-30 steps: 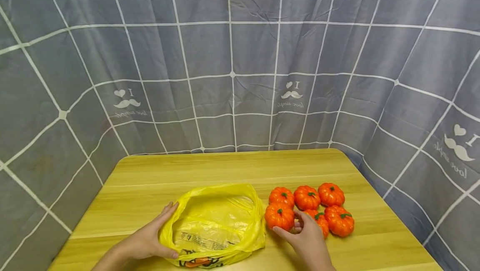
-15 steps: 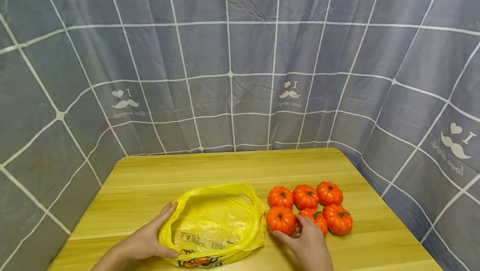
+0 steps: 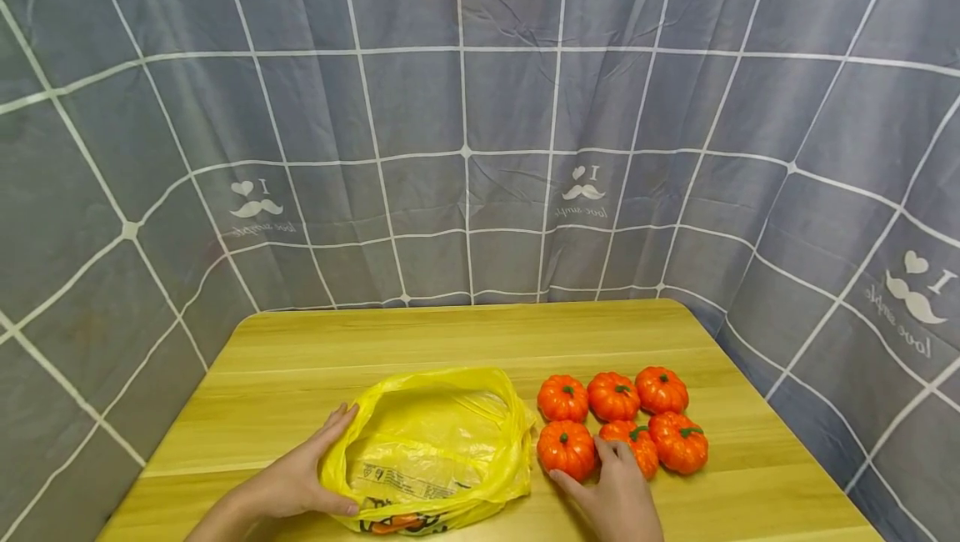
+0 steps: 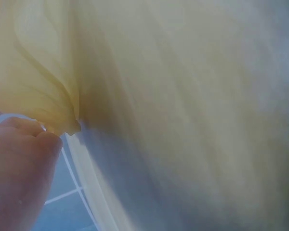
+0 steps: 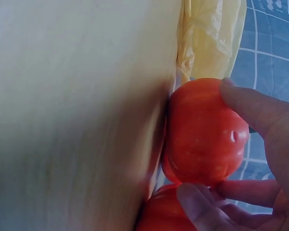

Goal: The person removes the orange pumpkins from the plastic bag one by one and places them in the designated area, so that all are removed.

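A yellow plastic bag [image 3: 519, 450] lies with its mouth wide at the middle front of the table. My left hand [image 3: 300, 475] holds the bag's left rim, its thumb at the front edge and its fingers behind the side. To the right of the bag, my right hand [image 3: 618, 492] grips a small orange pumpkin [image 3: 564, 450] with a green stem. In the right wrist view, the thumb touches one side of this pumpkin [image 5: 207, 132] and the fingers lie at the other. It sits on the table at the front left of a group of pumpkins.
Several more pumpkins [image 3: 663, 390] stand close together in two rows right of the bag, one of them [image 3: 633, 446] just beside my right fingers. The wooden table [image 3: 450, 333] has a far edge near a grey checked curtain [image 3: 420, 108].
The gripped pumpkin has come down and slightly nearer to me, into line with the front row, and my right hand has moved with it. My left hand and the bag stay put.
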The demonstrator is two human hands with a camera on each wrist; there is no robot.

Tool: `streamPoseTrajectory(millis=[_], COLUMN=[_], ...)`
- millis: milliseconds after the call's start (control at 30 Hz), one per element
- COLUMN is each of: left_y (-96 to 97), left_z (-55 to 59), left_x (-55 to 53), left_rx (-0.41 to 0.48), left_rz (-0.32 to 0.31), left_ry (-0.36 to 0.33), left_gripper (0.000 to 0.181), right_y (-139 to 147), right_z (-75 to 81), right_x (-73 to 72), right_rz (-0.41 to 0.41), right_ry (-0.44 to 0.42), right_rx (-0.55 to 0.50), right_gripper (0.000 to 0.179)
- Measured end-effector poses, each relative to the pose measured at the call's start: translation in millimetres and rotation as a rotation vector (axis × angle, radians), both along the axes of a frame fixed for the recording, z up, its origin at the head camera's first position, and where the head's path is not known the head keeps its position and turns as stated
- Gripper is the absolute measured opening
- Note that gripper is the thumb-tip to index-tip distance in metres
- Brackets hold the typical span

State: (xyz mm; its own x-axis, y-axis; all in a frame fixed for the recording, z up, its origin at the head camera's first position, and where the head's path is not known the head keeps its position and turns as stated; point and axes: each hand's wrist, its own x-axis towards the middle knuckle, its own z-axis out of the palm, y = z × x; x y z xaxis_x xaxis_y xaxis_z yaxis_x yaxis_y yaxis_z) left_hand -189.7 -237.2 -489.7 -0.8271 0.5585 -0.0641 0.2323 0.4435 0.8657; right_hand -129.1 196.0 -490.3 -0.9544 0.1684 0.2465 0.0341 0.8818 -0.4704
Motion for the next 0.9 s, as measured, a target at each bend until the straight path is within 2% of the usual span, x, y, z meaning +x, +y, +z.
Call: streamPoseTrajectory(millis=[267, 433, 767, 833, 900], left_y=[0.2, -0.8, 0.2, 0.3, -0.1], left_z=[-0.5, 0.5, -2.0, -3.1, -2.9], left_x=[0.1, 0.8, 1.4, 2.1, 2.4], left_rx=[-0.008, 0.002, 0.006, 0.006, 0.007], left_rz=[0.016, 0.005, 0.013, 0.011, 0.011], left_ry=[-0.011, 0.002, -0.011, -0.022, -0.022], left_gripper=[0.123, 0.121, 0.122, 0.122, 0.122], right_y=[0, 0, 8, 10, 11], right_z=[1.7, 2.6, 13.5, 15.7, 16.8], right_x=[-0.7, -0.5, 3.5, 4.6, 4.3], right_rz=[0.022, 0.03, -0.045, -0.055, -0.048], right_ry=[0.063, 0.055, 0.024, 0.055, 0.138], right_rx=[-0.027, -0.03, -0.009, -0.007, -0.02], right_gripper=[0.089, 0.088, 0.103, 0.101, 0.094])
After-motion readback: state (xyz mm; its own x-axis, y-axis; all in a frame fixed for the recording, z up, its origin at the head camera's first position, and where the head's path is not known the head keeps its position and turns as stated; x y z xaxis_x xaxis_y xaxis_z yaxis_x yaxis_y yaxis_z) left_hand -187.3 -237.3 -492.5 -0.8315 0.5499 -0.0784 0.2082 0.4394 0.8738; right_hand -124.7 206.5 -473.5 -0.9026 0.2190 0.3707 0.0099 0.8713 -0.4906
